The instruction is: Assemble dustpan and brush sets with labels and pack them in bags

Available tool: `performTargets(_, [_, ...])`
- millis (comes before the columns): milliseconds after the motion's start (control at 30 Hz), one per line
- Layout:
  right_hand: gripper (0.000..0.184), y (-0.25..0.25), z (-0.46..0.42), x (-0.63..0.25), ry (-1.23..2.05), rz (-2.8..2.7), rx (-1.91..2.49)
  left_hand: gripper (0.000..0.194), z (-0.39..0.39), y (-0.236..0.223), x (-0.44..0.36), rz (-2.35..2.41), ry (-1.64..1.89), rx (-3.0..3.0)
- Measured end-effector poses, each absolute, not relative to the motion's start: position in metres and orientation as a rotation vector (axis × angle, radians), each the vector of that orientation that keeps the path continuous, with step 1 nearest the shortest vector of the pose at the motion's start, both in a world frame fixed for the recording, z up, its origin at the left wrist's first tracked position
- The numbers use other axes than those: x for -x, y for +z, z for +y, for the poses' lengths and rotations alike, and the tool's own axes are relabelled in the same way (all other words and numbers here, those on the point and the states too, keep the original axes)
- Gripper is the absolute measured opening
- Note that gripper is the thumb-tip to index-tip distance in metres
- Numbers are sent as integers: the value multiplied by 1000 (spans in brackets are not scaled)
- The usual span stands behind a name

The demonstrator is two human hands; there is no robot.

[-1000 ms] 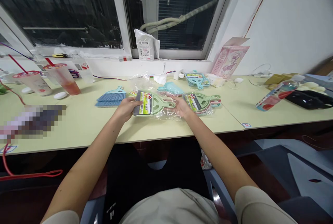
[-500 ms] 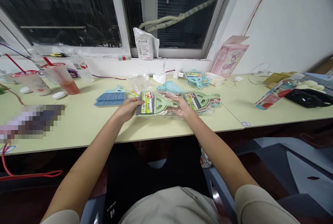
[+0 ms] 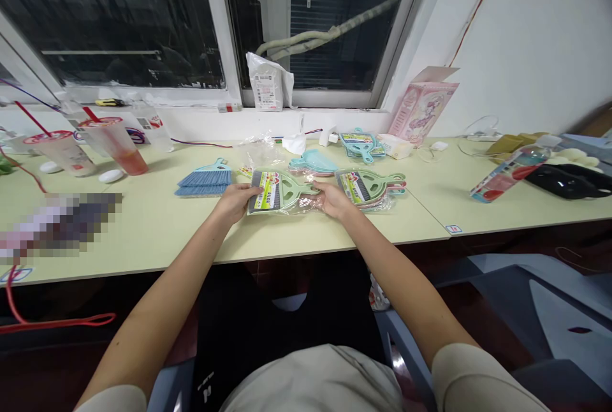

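Dustpan (image 3: 293, 192) — flared, film-wrapped green plastic

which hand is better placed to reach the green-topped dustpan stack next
Likely the right hand: it is beside the green-topped dustpan stack, at the handle end of the held green set. The left hand grips that set's brush end, farther from the stack.
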State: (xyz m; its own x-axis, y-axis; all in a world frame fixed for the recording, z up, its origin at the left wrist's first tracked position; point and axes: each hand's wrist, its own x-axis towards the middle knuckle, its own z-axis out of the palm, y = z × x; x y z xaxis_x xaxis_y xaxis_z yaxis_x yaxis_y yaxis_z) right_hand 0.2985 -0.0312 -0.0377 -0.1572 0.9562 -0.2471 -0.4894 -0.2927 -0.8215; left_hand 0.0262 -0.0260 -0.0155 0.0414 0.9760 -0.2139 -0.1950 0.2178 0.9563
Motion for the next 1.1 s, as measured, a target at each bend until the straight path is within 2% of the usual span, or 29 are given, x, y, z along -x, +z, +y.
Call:
performTargets(233, [13,-41,-29,-294,1555,-691,989,29,-23,-23,-17,1099,1210,-974])
performTargets(567, [19,-49,-25,-291,1335,-695,1148,22,-26,-19,-16,1162,1164,-1096])
performTargets(767, [16,-49,-25,-290,1315,-659,1167,47,-31,-17,-22,1195,1163,-1149])
performTargets(967, [17,-47,-26,-291,1327,-645,1162,28,-40,-3,-27,1174,1059,-1230])
performTargets(1100, [16,-48,-26,-291,1329,-658,1166,25,-42,2,-27,1182,1042,-1288])
